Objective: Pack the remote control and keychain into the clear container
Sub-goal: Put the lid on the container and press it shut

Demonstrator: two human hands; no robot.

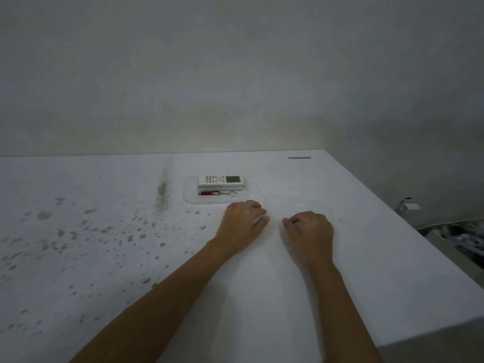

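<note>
The clear container (189, 197) lies flat on the white table, beyond my hands. Inside it, the white remote control (220, 181) rests along the far side, and the red keychain (209, 193) with its metal ring lies just in front of it. My left hand (242, 225) sits just in front of the container's right corner, fingers curled. My right hand (310, 230) is a little to its right, also curled. Both seem to pinch a barely visible clear lid (298, 205) lying right of the container; its outline is too faint to trace.
The table (366, 258) ends at a right edge and a near right corner. Its left half is covered with grey stains (162, 192). A dark strip (299, 158) lies at the far right. A bare wall stands behind, and clutter (461, 239) sits on the floor to the right.
</note>
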